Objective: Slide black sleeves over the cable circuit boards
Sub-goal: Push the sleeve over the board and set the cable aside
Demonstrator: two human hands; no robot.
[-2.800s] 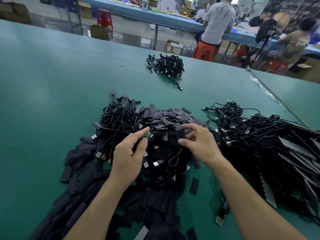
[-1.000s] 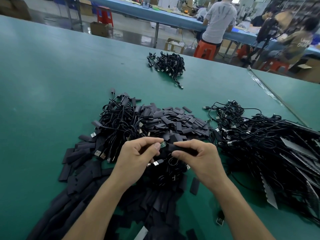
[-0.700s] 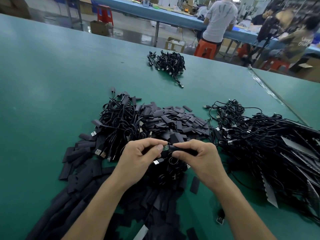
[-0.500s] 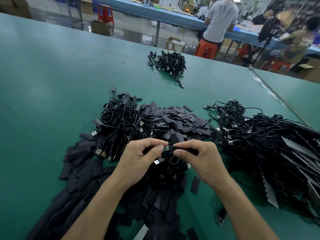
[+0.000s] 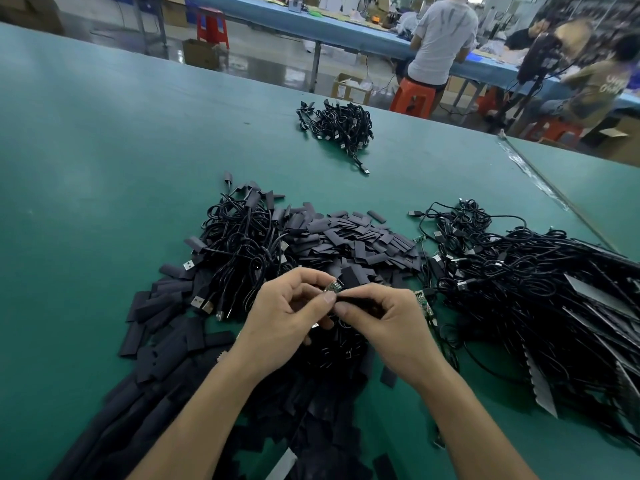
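My left hand (image 5: 289, 315) pinches a small green circuit board (image 5: 333, 286) on the end of a black cable, thumb and forefinger curled round it. My right hand (image 5: 388, 322) pinches a flat black sleeve (image 5: 356, 301) whose open end meets the tip of the board. Both hands hover above a heap of loose black sleeves (image 5: 349, 239) on the green table. Another bare green board (image 5: 424, 303) lies just right of my right hand.
A tangle of black USB cables (image 5: 239, 244) lies left of the sleeves, and a larger cable pile (image 5: 536, 282) spreads to the right. A small cable bundle (image 5: 337, 124) sits farther back. Sleeves also litter the near table (image 5: 156, 362). People work at a blue bench beyond.
My right hand picked a sleeve from the heap and brought it to the board in my left hand. Over the last second both hands stayed together, the sleeve's mouth at the board's tip.
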